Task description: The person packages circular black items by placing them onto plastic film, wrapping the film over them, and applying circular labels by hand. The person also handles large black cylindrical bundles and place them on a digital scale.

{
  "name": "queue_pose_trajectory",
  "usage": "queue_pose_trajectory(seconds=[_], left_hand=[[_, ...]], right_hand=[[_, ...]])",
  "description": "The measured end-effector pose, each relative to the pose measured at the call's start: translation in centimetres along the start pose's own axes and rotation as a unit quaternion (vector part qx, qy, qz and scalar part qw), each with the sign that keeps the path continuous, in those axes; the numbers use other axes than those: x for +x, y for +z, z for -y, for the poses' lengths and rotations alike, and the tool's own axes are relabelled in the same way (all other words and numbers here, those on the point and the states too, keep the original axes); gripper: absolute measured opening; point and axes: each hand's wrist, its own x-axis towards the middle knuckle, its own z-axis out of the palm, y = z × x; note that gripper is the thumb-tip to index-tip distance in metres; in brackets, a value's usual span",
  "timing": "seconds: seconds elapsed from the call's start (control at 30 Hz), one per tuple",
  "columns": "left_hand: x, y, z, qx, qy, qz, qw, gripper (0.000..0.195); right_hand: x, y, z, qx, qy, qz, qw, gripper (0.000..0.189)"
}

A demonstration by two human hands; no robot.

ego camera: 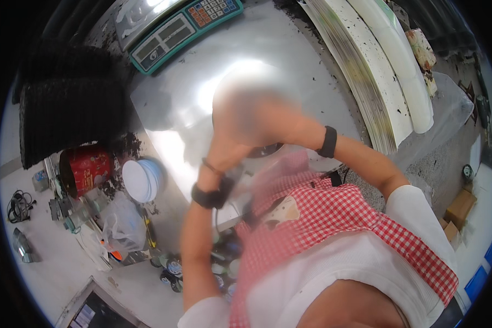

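My left hand point(228, 135), with a dark band and a black watch on its wrist, meets my right hand point(289, 123) above a shiny metal worktop point(315, 82). The right wrist wears a black band. A heavy blur covers the fingers of both hands. Between them is a dark smudge, and I cannot tell what they hold. A pale rounded shape shows hazily just beyond the fingers. Under the hands, part of a dark curved edge point(266, 151) is visible. Past them stands a green-framed digital scale point(180, 35) with a keypad and display windows.
At left is a large black stack point(74, 119), near a red bag point(86, 170), nested white-and-blue round containers point(141, 180) and a clear plastic bag point(125, 223). A thick stack of sheets point(352, 74) lies right, beside pale plastic-wrapped rolls point(410, 82). Dark flakes are scattered about.
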Motion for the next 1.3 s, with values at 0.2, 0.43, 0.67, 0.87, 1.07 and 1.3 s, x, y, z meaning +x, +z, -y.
queue_pose_trajectory(seconds=[0.2,0.43,0.67,0.87,1.07,1.3], left_hand=[[0.7,1.4,-0.8,-0.056,-0.133,-0.053,0.988,0.047],[0.4,3.1,0.6,0.156,-0.052,-0.169,0.972,0.044],[0.0,4.4,1.2,0.120,-0.089,-0.100,0.984,0.038],[2.0,3.1,-1.6,0.183,-0.066,-0.171,0.966,0.026],[1.3,1.7,-2.4,0.268,-0.081,-0.138,0.950,0.048],[1.4,2.3,-2.3,0.196,-0.071,-0.171,0.963,0.070]], right_hand=[[-4.7,-1.0,-3.3,0.012,-0.141,-0.168,0.976,0.025],[-3.7,1.3,-4.5,0.018,-0.114,-0.163,0.980,0.030],[3.8,-9.8,-14.0,-0.043,-0.205,0.048,0.977,0.032],[15.1,-24.8,-34.8,-0.384,0.172,-0.163,0.893,0.030],[16.3,-24.9,-34.1,-0.369,0.250,-0.128,0.886,0.025],[7.6,-21.5,-18.0,-0.215,-0.065,-0.430,0.874,0.011]])
